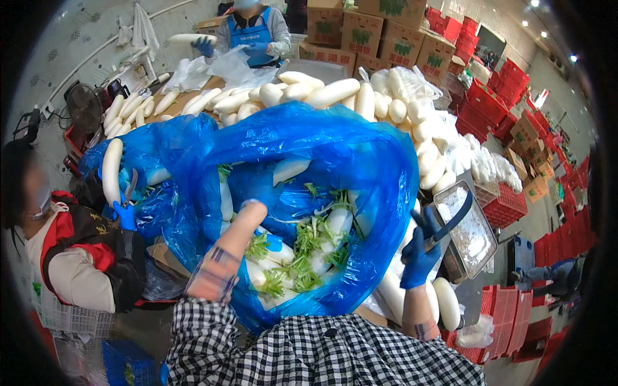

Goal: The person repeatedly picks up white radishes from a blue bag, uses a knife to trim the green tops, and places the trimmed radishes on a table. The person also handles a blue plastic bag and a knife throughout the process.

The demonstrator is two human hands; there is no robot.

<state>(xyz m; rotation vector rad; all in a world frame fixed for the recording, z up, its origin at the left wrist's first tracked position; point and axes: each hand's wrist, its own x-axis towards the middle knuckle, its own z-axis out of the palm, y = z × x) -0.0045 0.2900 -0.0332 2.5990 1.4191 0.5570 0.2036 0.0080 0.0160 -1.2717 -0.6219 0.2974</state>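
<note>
My left hand (256,186), in a blue glove, reaches into a large open blue plastic bag (294,132). It is blurred and blends with the film, right beside a white radish (291,170); whether the fingers grip it is unclear. Lower in the bag lie several white radishes, one with its green leaves (309,241) attached. At the bag's right side, my right hand (419,253), also gloved in blue, holds a knife (453,219). Its dark curved blade points up and away to the right, over the edge of a metal tray (470,231).
More white radishes (333,94) are piled behind the bag and along its right. On the left a co-worker (87,251) holds a radish (112,166) and a knife. Another person (253,36) stands across the table. Cardboard boxes (364,36) and red crates (487,103) stand beyond.
</note>
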